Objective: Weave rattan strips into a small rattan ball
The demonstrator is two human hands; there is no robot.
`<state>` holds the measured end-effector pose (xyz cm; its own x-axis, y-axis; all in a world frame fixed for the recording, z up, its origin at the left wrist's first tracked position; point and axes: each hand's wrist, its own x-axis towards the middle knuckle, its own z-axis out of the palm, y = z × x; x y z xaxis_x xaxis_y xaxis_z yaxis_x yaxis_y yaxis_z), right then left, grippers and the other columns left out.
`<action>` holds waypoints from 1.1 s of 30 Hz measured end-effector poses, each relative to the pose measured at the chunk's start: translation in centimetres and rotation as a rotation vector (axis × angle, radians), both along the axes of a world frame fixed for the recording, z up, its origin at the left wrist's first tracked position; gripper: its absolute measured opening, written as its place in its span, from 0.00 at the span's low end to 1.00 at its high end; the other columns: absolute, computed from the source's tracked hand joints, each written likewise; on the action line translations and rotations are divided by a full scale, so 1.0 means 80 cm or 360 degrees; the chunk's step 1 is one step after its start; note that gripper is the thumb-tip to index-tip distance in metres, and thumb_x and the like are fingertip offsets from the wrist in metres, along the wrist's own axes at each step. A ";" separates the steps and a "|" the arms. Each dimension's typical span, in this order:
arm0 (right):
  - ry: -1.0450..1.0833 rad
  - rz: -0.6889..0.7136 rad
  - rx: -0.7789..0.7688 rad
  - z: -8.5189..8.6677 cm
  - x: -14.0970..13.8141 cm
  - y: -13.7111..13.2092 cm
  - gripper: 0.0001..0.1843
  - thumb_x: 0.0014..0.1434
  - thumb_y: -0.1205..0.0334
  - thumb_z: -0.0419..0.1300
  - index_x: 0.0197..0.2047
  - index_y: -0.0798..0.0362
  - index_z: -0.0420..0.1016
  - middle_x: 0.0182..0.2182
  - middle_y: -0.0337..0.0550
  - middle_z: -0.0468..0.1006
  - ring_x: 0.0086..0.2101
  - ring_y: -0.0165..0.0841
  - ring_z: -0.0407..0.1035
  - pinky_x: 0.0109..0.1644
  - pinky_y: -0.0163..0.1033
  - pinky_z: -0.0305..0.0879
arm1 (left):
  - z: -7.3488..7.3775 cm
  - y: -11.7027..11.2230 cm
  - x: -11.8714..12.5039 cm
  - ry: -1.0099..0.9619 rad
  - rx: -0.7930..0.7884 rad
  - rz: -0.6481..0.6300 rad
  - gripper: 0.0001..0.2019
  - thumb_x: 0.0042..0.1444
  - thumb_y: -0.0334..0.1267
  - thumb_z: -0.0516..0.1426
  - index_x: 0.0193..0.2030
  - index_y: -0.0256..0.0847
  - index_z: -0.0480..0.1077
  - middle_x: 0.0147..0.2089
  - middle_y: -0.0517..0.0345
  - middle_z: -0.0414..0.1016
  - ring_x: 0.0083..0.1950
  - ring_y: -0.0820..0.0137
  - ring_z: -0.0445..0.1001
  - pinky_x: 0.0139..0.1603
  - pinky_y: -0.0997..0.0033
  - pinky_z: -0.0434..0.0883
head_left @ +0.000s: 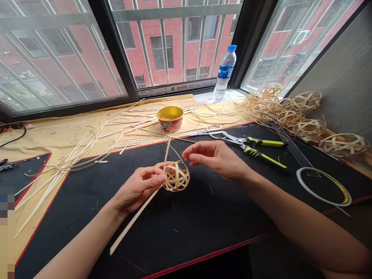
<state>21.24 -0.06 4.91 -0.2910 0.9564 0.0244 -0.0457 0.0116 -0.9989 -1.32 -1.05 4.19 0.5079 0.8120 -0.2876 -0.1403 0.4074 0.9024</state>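
Left hand [142, 184] pinches the woven ball [176, 179]; right hand [213, 157] curls just beside it, whether gripping the thin strip [176, 150] I can't tell; pliers [240, 141] rest on the black mat [215, 217].

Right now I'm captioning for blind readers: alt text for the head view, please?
The left hand holds a small, round openwork ball of pale woven strips, the right hand beside it, over a black mat. Yellow-and-black-handled metal cutters lie to the right; a red, gold-lined bowl stands behind.
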 end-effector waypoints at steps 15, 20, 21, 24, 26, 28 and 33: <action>0.0153 0.0379 -0.0216 -0.003 -0.003 -0.002 0.13 0.46 0.60 0.69 0.36 0.58 0.79 0.31 0.42 0.79 0.33 0.29 0.73 0.42 0.37 0.70 | -0.011 0.017 -0.011 0.0040 0.0056 -0.0246 0.09 0.47 0.39 0.66 0.28 0.35 0.75 0.36 0.50 0.77 0.39 0.67 0.75 0.49 0.70 0.69; 0.0116 0.0410 -0.0168 -0.003 -0.002 -0.001 0.13 0.46 0.60 0.69 0.36 0.58 0.79 0.32 0.42 0.79 0.33 0.30 0.72 0.41 0.37 0.69 | -0.008 0.013 -0.008 0.0046 0.0024 -0.0224 0.10 0.45 0.41 0.66 0.31 0.35 0.77 0.40 0.48 0.78 0.41 0.66 0.75 0.47 0.70 0.69; 0.0103 0.0413 -0.0167 -0.003 -0.001 -0.001 0.13 0.47 0.59 0.68 0.36 0.58 0.79 0.32 0.42 0.78 0.32 0.30 0.72 0.40 0.37 0.69 | -0.008 0.013 -0.008 0.0044 0.0024 -0.0234 0.10 0.45 0.41 0.66 0.31 0.35 0.77 0.40 0.48 0.78 0.42 0.65 0.75 0.47 0.70 0.69; -0.0009 0.0389 -0.0050 -0.002 0.000 0.000 0.13 0.49 0.59 0.67 0.37 0.57 0.78 0.30 0.41 0.76 0.30 0.28 0.69 0.37 0.35 0.67 | -0.007 0.012 -0.008 0.0043 0.0043 -0.0317 0.12 0.47 0.42 0.65 0.34 0.35 0.77 0.42 0.46 0.78 0.45 0.63 0.75 0.49 0.69 0.68; -0.0082 0.0371 0.0079 -0.002 0.001 0.001 0.11 0.50 0.59 0.66 0.36 0.57 0.78 0.31 0.41 0.75 0.31 0.28 0.67 0.38 0.35 0.65 | -0.006 0.012 -0.009 0.0061 0.0050 -0.0376 0.14 0.48 0.43 0.64 0.38 0.36 0.77 0.42 0.46 0.78 0.46 0.62 0.74 0.50 0.69 0.67; -0.0088 0.0384 0.0159 -0.002 0.001 0.000 0.09 0.50 0.60 0.66 0.33 0.57 0.78 0.31 0.41 0.75 0.34 0.30 0.68 0.42 0.36 0.65 | -0.007 0.012 -0.010 0.0087 0.0053 -0.0409 0.14 0.49 0.44 0.64 0.39 0.36 0.77 0.41 0.46 0.78 0.46 0.62 0.74 0.50 0.69 0.66; 0.0019 0.0480 0.0104 -0.006 -0.008 -0.003 0.10 0.49 0.59 0.67 0.30 0.57 0.75 0.31 0.41 0.75 0.34 0.30 0.68 0.41 0.36 0.66 | -0.010 0.015 -0.012 0.0164 0.0054 -0.0483 0.11 0.51 0.42 0.63 0.38 0.37 0.77 0.38 0.49 0.78 0.41 0.65 0.75 0.46 0.71 0.68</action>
